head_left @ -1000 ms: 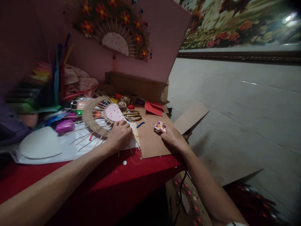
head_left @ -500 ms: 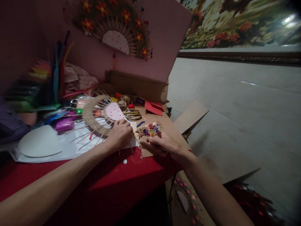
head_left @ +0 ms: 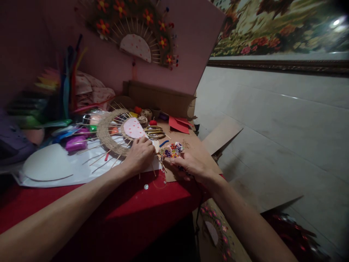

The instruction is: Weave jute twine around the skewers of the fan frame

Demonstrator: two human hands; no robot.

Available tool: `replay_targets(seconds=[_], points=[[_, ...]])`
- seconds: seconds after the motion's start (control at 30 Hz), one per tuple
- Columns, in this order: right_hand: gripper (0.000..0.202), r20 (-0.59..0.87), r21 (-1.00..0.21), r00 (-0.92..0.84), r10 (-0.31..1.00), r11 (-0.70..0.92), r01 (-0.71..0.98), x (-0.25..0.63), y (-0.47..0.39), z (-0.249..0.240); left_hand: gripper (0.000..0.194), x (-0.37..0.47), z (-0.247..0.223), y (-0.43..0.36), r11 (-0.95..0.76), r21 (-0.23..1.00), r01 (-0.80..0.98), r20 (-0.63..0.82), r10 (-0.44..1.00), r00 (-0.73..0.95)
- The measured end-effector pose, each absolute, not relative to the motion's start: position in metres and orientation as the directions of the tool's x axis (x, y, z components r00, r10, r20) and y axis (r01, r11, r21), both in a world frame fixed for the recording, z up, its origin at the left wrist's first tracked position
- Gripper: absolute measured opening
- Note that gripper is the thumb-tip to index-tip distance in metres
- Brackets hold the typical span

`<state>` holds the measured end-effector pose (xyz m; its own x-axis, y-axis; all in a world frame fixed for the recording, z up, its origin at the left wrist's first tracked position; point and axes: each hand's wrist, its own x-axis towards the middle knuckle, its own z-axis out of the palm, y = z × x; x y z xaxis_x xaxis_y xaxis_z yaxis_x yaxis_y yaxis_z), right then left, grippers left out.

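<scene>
My left hand (head_left: 141, 152) is closed at the lower right part of a half-round fan frame of thin sticks and wound twine (head_left: 105, 133); its fingertips are around the ends of light sticks. A pink dotted half circle (head_left: 133, 128) sits at the frame's middle, just above that hand. Wrapped in my right hand (head_left: 189, 164) is a glue gun with a floral pattern (head_left: 174, 148), a black cord hanging below. Its front end is close to the sticks by my left fingers. Gold-handled scissors (head_left: 155, 131) lie just behind.
Purple clay packs (head_left: 76, 143) and a white half disc (head_left: 46, 165) lie on the left. Red paper (head_left: 178, 124) and balls of twine (head_left: 144, 114) are behind. A finished flowered fan (head_left: 136, 47) hangs on the back board. The red cloth (head_left: 114, 214) covers the near edge.
The glue gun has tilted slightly and its front end has come nearer to the sticks at my left fingers. My left hand keeps its hold. The whole view has shifted a little.
</scene>
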<state>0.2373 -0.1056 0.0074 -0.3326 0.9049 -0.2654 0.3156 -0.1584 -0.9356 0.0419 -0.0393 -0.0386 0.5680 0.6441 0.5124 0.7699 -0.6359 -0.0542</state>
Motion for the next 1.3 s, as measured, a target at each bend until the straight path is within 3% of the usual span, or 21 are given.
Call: replay_targets(seconds=[0.57, 0.9, 1.3], points=[[0.023, -0.213, -0.958, -0.291, 0.933, -0.142, 0.249, 0.236, -0.105, -0.013, 0.019, 0.043, -0.038, -0.04, -0.627, -0.052, 0.777, 0.522, 0.647, 0.556], [0.024, -0.191, -0.927, -0.185, 0.964, -0.115, 0.357, 0.228, -0.111, -0.019, 0.021, 0.046, -0.037, -0.04, -0.604, -0.067, 0.794, 0.526, 0.655, 0.542], [0.033, -0.058, -0.918, -0.193, 0.979, 0.024, 0.396, 0.231, -0.108, -0.035, 0.022, 0.045, -0.037, -0.04, -0.602, -0.049, 0.797, 0.507, 0.672, 0.539]])
